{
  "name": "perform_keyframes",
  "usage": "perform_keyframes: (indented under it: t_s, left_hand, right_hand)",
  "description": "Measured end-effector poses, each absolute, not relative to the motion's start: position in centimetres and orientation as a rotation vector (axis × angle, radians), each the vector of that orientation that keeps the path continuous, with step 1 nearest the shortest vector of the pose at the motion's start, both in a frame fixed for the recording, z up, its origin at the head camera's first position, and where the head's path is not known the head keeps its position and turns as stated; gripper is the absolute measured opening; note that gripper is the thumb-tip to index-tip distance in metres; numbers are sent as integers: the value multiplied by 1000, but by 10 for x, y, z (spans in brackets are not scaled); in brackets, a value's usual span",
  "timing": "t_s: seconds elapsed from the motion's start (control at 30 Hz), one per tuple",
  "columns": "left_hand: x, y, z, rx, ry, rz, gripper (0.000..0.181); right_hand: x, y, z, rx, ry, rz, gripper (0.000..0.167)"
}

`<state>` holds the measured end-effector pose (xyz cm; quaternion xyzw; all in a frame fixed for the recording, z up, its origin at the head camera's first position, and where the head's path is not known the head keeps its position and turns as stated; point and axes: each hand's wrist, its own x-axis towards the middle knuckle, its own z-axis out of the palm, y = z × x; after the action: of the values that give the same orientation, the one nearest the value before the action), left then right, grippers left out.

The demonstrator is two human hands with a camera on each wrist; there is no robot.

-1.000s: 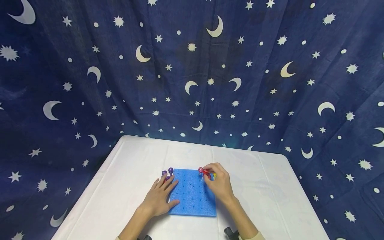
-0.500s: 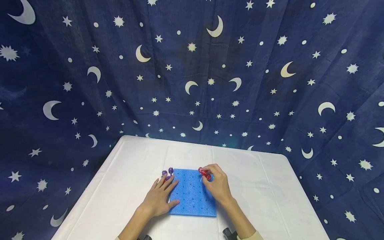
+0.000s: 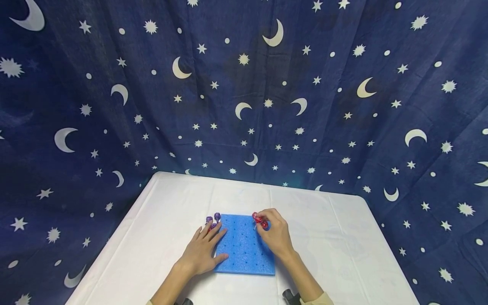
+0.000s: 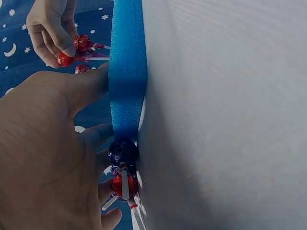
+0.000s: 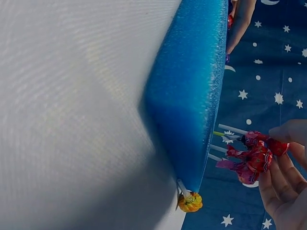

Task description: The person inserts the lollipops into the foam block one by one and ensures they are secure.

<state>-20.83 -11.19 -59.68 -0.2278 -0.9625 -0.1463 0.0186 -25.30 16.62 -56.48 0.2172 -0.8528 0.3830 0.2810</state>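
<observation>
A blue foam board (image 3: pixel 244 254) with rows of small holes lies on the table. My left hand (image 3: pixel 202 252) rests with spread fingers on its left edge, thumb on the top face. My right hand (image 3: pixel 278 239) is over the far right part, pinching the head of a red lollipop (image 4: pixel 65 59). In the right wrist view, other red lollipops (image 5: pixel 259 159) cluster against the pinched one, their white sticks pointing at the board; whether each tip is inside a hole, I cannot tell. Purple lollipops (image 3: pixel 217 216) and a red one (image 4: pixel 124 185) lie beside the board, near my left fingers.
A yellow lollipop (image 5: pixel 190 202) lies by the board's side in the right wrist view, hidden in the head view. The white-covered table (image 3: pixel 183 195) has a dark blue curtain (image 3: pixel 213 106) with moons and stars behind it.
My right hand has moved slightly left and now covers the yellow lollipop in the head view. My left hand and the board have stayed in place.
</observation>
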Motion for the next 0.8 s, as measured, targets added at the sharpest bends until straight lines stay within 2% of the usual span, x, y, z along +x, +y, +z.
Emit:
perform_keyframes:
  t_s: [0.8]
  left_hand:
    - [-209, -111, -595, -709, -3003, -431, 78]
  right_hand:
    - [-254, 161, -573, 551, -2380, 988, 34]
